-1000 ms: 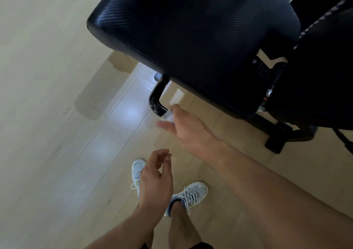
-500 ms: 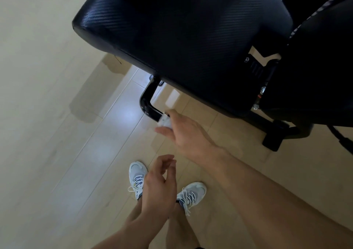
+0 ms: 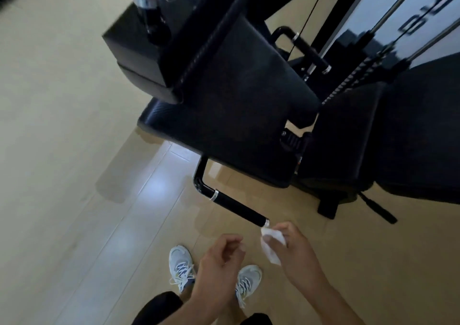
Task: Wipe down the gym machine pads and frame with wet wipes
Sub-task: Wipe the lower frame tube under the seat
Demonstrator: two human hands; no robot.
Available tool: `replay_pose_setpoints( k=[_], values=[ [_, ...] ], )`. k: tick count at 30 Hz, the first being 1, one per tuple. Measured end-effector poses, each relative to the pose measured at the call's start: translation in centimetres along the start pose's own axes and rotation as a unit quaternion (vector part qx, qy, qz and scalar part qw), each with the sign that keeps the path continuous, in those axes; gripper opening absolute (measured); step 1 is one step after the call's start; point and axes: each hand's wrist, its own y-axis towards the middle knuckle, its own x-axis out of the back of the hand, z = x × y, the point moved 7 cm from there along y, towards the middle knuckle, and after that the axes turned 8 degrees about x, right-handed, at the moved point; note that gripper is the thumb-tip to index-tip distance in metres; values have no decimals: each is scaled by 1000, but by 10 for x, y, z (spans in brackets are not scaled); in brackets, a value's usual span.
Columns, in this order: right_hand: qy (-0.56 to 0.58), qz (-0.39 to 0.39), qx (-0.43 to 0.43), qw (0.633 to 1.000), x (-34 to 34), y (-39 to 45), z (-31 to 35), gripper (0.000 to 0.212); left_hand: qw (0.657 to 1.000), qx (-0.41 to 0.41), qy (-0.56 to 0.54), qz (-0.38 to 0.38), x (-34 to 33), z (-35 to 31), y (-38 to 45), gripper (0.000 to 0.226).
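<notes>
Wipe (image 3: 272, 246) pinched in right hand (image 3: 292, 252), beside handle (image 3: 239, 206); left hand (image 3: 219, 260) loosely curled, apparently empty. Loose pinch risks dropping it.

Head-height view, steeply down, close.

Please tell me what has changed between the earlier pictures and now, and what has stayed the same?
The right hand, gripping the wipe, has slid outward along the handle and come off its end; earlier it was at the bend under the seat pad. The view has pulled back, showing more of the machine. The left hand stays loosely curled, holding nothing, and the wipe remains in the right hand.
</notes>
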Motion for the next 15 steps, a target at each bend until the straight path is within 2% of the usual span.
replay_pose_setpoints(
  k=[3, 6, 8, 10, 12, 15],
  values=[
    [175, -26, 7, 984, -10, -40, 89, 19, 995, -66, -65, 21, 28, -79, -51, 8],
    [284, -2, 23, 959, -20, -64, 163, 51, 985, -126, -121, 1, 72, -139, -95, 7],
    [339, 6, 54, 939, -19, -74, 207, 60, 979, -161, -118, -34, 105, -164, -112, 8],
    [361, 5, 72, 930, -11, -84, 245, 51, 973, -181, -132, -61, 136, -183, -124, 9],
    [335, 17, 116, 935, -2, -91, 281, 42, 966, -179, -173, -76, 162, -195, -130, 7],
    [329, -6, 138, 934, 8, -89, 312, 41, 953, -184, -226, -88, 191, -210, -131, 6]
  ],
)
